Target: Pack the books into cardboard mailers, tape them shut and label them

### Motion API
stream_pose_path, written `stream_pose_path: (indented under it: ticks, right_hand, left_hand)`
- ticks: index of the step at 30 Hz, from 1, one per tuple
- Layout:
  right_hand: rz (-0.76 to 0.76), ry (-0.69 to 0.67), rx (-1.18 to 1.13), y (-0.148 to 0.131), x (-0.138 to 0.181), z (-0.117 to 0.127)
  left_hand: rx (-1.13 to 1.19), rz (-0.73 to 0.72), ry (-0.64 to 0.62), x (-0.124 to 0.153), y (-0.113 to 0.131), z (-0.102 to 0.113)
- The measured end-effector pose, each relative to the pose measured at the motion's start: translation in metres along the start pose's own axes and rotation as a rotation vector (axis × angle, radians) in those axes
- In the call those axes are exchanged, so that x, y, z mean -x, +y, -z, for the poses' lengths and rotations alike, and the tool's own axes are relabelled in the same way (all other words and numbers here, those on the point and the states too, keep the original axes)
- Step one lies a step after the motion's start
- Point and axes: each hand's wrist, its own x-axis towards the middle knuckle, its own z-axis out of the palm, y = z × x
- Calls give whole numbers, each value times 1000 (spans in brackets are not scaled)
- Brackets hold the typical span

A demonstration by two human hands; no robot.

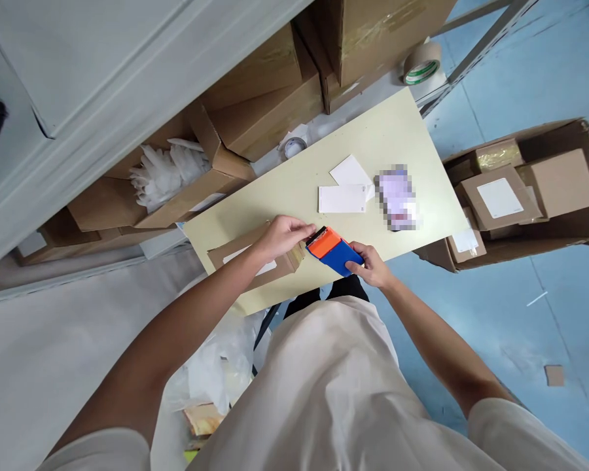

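Note:
A small brown cardboard box [235,256] with a white label lies on the pale yellow table [402,131]. My left hand [282,235] rests on the box's right end, fingers curled and pressed onto its top edge. My right hand [370,263] is closed round an orange and blue tape dispenser [332,248], whose orange head touches the box's right end beside my left fingertips.
White cards [344,190] and a blurred item [397,198] lie further along the table. An open carton of small boxes [525,190] stands on the blue floor at right. Stacked cartons, a bag of white plastic [167,171] and tape rolls [422,63] line the wall behind.

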Motion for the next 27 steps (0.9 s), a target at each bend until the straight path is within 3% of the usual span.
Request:
stream_pose_path:
  ticks: [6,9,14,17,19,23,27]
  right_hand:
    - [-11,189,1,-7,-3,-20]
    - [-97,318,-49,-14,-13,-30]
    - [-259,267,-366,-10,-24,-34]
    - [-395,232,-574,14,-9,-31]
    - [-505,202,-675,33,7,-32]
    - [-640,151,-831,60,32,-48]
    - [-665,179,-927,65,34,-65]
  left_hand:
    - [-808,-162,93,2,30,6]
    - [-1109,-172,69,-6,44,11]
    - [-1222,-40,-93,-35,52,25]
    - [-1280,-11,-90,-51,48,36]
    - [-1371,61,-166,-59,43,40]
    - [-1599,148,-421,-72,25,32]
    - [-1798,83,-523,-79,7,18]
